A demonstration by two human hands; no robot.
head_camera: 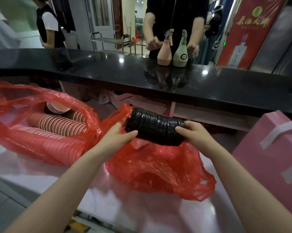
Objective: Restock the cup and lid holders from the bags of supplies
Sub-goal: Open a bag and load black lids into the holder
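I see both hands up in front of me with a stack of black lids (pixel 156 127) held sideways between them — my left hand (pixel 116 137) has its fingers and thumb curled round the left end, and my right hand (pixel 193 134) is wrapped round the right end, thumb on the near side. The stack bends slightly in the middle and sits just above the mouth of a crumpled red plastic bag (pixel 158 172), whose upper edge touches the lids' left end. That bag lies on a glossy pale worktop (pixel 108 207). To the left, a second red bag (pixel 32 140) lies open on the same surface, with rows of nested pink cups (pixel 61 125) lying on their sides inside it. A pink box (pixel 273 157) with a white handle strap stands at the right edge. Beyond, on a raised black counter (pixel 108 69), a pink bottle (pixel 164 52) and a green bottle (pixel 180 53) stand side by side — touching, as far as I can tell — with a person in dark clothes (pixel 175 14) just behind them.
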